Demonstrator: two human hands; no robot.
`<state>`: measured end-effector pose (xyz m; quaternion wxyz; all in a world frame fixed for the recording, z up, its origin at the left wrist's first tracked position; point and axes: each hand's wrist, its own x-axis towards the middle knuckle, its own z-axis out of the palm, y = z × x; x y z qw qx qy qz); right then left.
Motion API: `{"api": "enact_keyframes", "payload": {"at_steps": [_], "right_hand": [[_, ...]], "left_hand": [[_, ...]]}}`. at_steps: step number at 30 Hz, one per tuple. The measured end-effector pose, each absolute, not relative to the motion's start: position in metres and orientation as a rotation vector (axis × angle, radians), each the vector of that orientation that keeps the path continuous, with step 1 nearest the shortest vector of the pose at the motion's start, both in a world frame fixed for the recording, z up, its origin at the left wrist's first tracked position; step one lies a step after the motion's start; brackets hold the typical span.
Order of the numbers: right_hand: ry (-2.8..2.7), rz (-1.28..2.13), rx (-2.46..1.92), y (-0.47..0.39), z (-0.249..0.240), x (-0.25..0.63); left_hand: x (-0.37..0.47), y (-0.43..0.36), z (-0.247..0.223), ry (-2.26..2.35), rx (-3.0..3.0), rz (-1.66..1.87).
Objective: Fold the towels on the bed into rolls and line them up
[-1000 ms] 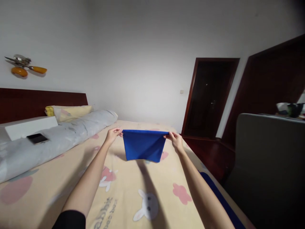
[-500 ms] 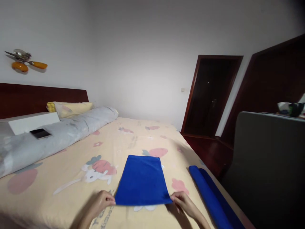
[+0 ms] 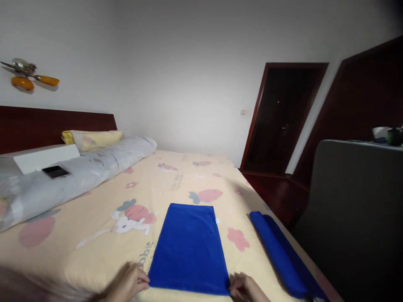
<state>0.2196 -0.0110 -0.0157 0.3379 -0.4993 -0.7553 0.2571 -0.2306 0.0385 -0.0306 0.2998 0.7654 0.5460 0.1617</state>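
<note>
1. So the blue cloth (image 3: 190, 251) is lying flat on the bed (image 3: 107, 214), just left of the long blue bundle (image 3: 277, 256).
2. Looks light and floppy to me, nothing fragile, so I'd guess it creases easily and a one-handed grab would bunch it up.
3. Best hold imo is the cloth's two near corners, which should pull that edge taut.
4. Left hand (image 3: 129, 279) is low at the cloth's near left corner, fingers (image 3: 143, 282) pinched together on it.
5. Right hand (image 3: 246, 288) pretty much mirrors that at the near right corner, fingers curled and seemingly clamped on the fabric, though it's dark there.
</note>
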Motion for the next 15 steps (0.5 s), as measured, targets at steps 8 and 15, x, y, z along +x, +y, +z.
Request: {"api": "enact_keyframes", "payload": {"at_steps": [8, 15], "right_hand": [[-1.956, 0.283, -1.564, 0.007, -0.001, 0.142], [-2.295, 0.099, -1.539, 0.018, -0.046, 0.083]], "left_hand": [[-0.137, 0.029, -0.025, 1.618, 2.363, 0.877], [-0.091, 0.044, -0.075, 1.693, 2.662, 0.581]]}}
